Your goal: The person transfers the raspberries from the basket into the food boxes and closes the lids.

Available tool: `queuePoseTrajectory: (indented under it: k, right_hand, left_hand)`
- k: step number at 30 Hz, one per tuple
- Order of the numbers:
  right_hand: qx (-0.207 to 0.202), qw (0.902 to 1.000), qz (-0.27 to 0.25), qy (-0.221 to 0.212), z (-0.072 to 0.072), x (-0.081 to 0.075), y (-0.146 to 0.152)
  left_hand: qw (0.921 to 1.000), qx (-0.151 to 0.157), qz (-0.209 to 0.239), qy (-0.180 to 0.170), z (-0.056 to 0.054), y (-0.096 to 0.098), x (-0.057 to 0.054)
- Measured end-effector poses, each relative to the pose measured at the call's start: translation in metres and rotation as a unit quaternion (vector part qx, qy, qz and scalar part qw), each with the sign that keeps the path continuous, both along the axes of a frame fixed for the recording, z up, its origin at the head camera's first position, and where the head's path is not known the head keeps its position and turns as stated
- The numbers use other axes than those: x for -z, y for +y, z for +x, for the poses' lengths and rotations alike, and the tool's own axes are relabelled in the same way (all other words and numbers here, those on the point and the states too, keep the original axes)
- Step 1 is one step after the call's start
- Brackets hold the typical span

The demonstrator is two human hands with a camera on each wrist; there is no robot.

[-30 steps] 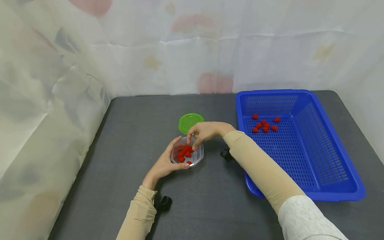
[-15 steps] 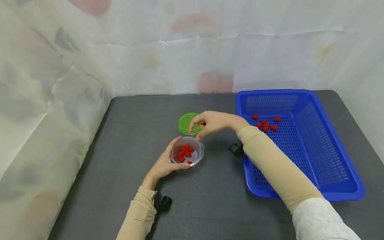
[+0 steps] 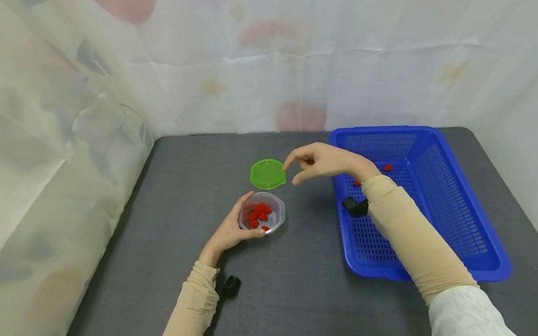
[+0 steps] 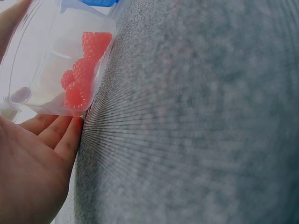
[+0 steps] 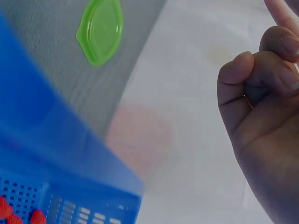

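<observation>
In the head view my left hand (image 3: 229,230) grips a small clear plastic container (image 3: 278,215), thumb on its near side and fingers round the left. Several red raspberries (image 3: 263,216) lie inside it; the left wrist view shows more raspberries (image 4: 84,70) through the container's wall. My right hand (image 3: 323,160) hangs in the air between the container and the blue basket (image 3: 393,129). It holds nothing; the thumb and index finger are apart, and the other fingers are loosely bent. A green lid (image 3: 267,173) lies flat just behind the container.
More raspberries (image 5: 38,217) lie in the basket, partly hidden by my right forearm in the head view. The basket stands at the table's right side. A patterned sheet (image 3: 265,84) hangs behind the grey table (image 3: 178,193), and another borders its left edge.
My right hand has risen out of the container and moved right and back toward the basket, leaving the lid in full view. The left hand and container have stayed put.
</observation>
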State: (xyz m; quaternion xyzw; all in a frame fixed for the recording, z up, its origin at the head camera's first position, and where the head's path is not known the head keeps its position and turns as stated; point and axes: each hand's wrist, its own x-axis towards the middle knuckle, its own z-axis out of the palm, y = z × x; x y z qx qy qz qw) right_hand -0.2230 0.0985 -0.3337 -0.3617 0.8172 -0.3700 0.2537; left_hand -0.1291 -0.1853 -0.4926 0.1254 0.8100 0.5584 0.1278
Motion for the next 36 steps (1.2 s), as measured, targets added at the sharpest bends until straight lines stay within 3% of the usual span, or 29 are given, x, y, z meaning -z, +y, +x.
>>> queuePoseTrajectory:
  k: [17,26,28,36]
  right_hand:
    - [0.129,0.9915,-0.009,-0.013,0.007,0.011,0.069]
    - [0.194,0.9807,0.001,-0.024,0.005,0.031,0.105]
    - [0.199,0.9796,0.006,-0.029,0.003,0.037,0.11]
    - [0.204,0.9779,0.023,-0.039,-0.003,0.059,0.121]
  left_hand:
    - [1.0,-0.003,0.005,-0.005,0.003,0.002,-0.002]
    - [0.9999,0.007,0.001,-0.012,0.011,0.007,-0.029]
    - [0.9999,0.006,-0.003,-0.008,0.011,0.007,-0.029]
    - [0.9999,-0.007,-0.005,0.008,0.002,-0.001,-0.001]
